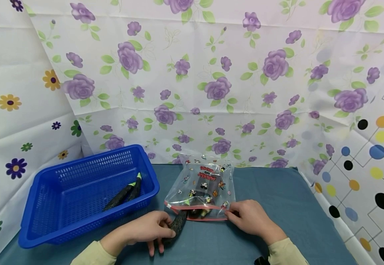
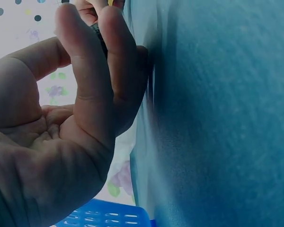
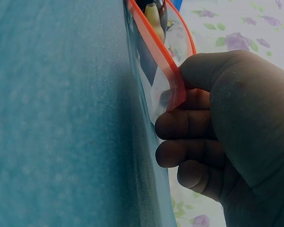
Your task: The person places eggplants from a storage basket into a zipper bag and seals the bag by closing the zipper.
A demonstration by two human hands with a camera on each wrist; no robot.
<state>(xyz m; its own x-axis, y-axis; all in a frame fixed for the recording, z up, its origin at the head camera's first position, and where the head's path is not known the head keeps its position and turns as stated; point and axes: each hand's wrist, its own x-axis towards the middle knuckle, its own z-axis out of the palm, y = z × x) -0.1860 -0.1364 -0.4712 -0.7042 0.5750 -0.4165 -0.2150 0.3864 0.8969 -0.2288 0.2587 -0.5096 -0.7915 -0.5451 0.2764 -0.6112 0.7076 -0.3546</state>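
My left hand (image 1: 149,227) pinches a dark, bumpy cucumber (image 1: 180,221) between thumb and fingers near its rear end. The cucumber's green-tipped front reaches into the mouth of a clear zip bag (image 1: 178,189) printed with cartoon figures. At the bag's right corner, my right hand (image 1: 252,218) pinches the red zip edge (image 3: 156,49) between thumb and index finger. Dark vegetables, one with a pale stem (image 3: 153,20), lie inside the bag by its opening. In the left wrist view, the left hand's fingers (image 2: 87,75) hide most of the cucumber.
A blue perforated basket (image 1: 89,156) stands on the left, with two more green-tipped cucumbers (image 1: 120,197) in its right end. A teal cloth (image 1: 271,191) covers the table. Flowered sheeting (image 1: 192,92) hangs behind, and dotted sheeting (image 1: 374,176) borders the right side.
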